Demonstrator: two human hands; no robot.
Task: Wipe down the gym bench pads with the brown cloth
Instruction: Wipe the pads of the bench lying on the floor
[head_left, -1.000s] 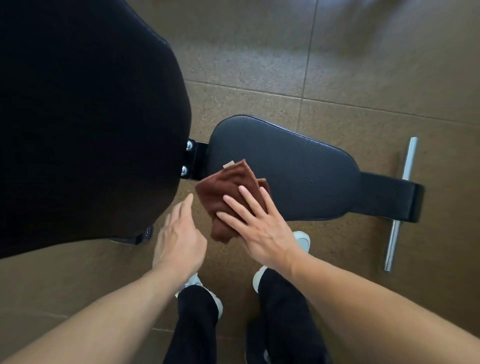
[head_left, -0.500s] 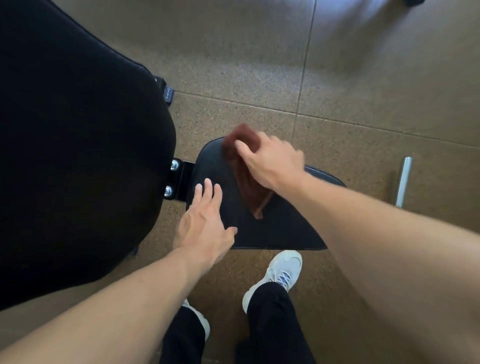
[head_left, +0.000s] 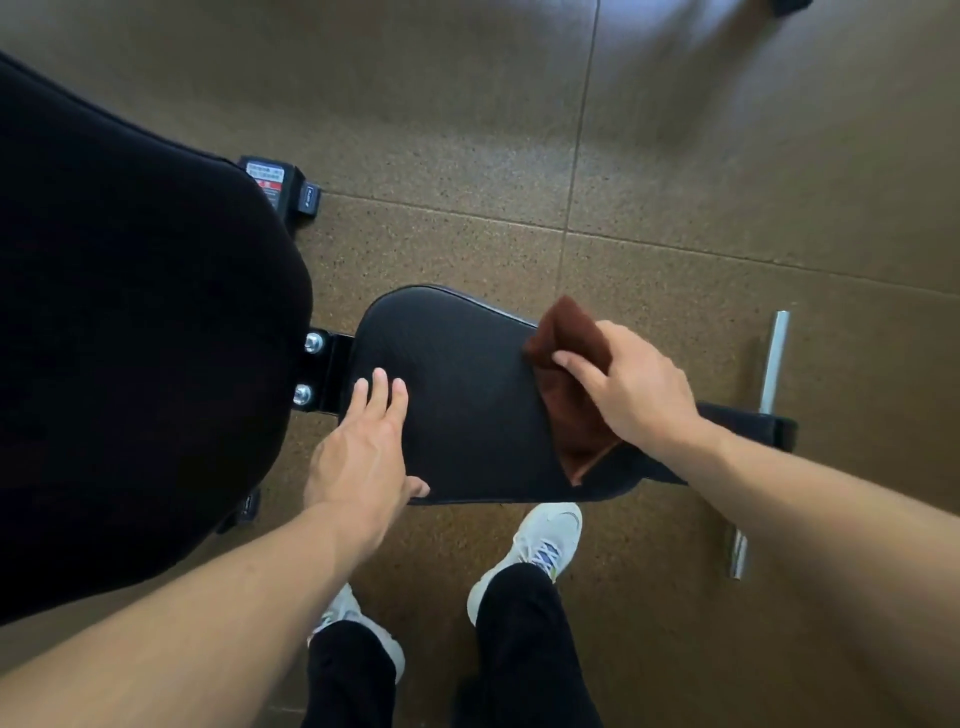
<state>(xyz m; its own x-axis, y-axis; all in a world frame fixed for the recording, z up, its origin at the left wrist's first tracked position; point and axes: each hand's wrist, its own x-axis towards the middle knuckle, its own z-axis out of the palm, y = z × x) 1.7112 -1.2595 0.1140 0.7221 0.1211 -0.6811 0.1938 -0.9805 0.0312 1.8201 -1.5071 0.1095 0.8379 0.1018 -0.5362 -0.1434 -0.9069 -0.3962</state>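
The black seat pad (head_left: 467, 405) of the gym bench lies in the middle of the head view. The large black back pad (head_left: 130, 338) fills the left side. A folded brown cloth (head_left: 576, 431) lies across the right part of the seat pad, one corner sticking up. My right hand (head_left: 634, 384) lies on top of the cloth with its fingers bent over it, gripping it against the pad. My left hand (head_left: 363, 452) rests flat on the near left corner of the seat pad, fingers straight.
A black bracket with two bolts (head_left: 322, 369) joins the two pads. A steel foot bar (head_left: 774, 358) crosses the bench frame on the right. My white shoes (head_left: 545, 540) stand on the brown tiled floor just below the seat pad. A labelled frame part (head_left: 280, 187) shows behind the back pad.
My right hand has swept the cloth from the near left corner to the far edge, then right along the seat pad. My left hand has come to rest on the pad's left corner.
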